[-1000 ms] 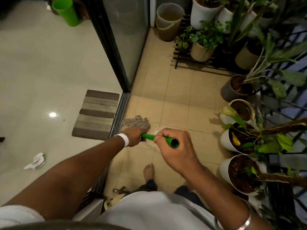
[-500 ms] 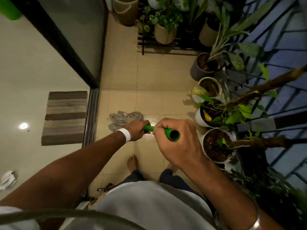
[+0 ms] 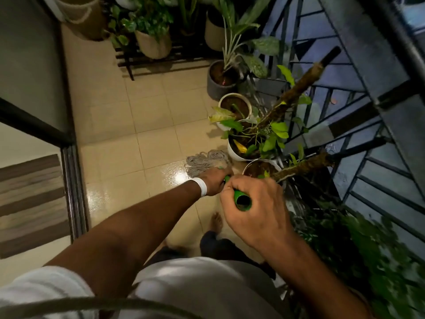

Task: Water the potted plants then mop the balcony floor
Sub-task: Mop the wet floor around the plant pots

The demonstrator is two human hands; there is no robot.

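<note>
Both my hands grip a green mop handle (image 3: 242,200), seen end-on. My right hand (image 3: 255,209) wraps its top end; my left hand (image 3: 215,181), with a white wristband, holds it lower down. The grey string mop head (image 3: 204,161) lies on the beige tiled balcony floor (image 3: 147,116), close beside a white pot (image 3: 235,151) with a leafy plant. A wet, shiny patch (image 3: 177,178) shows on the tiles just left of the mop head. More potted plants line the right side: a white pot (image 3: 233,104), a dark grey pot (image 3: 218,80) and another white pot (image 3: 259,168).
A dark metal railing (image 3: 345,125) runs along the right. A low black slatted stand (image 3: 147,58) with beige pots sits at the far end, next to a beige bucket (image 3: 82,17). The sliding door track (image 3: 73,187) and a striped mat (image 3: 30,201) lie left. My bare foot (image 3: 216,222) is below the hands.
The mop head has swept from near the door track rightward to the white pots. My view has turned right toward the railing. Both hands keep their hold.
</note>
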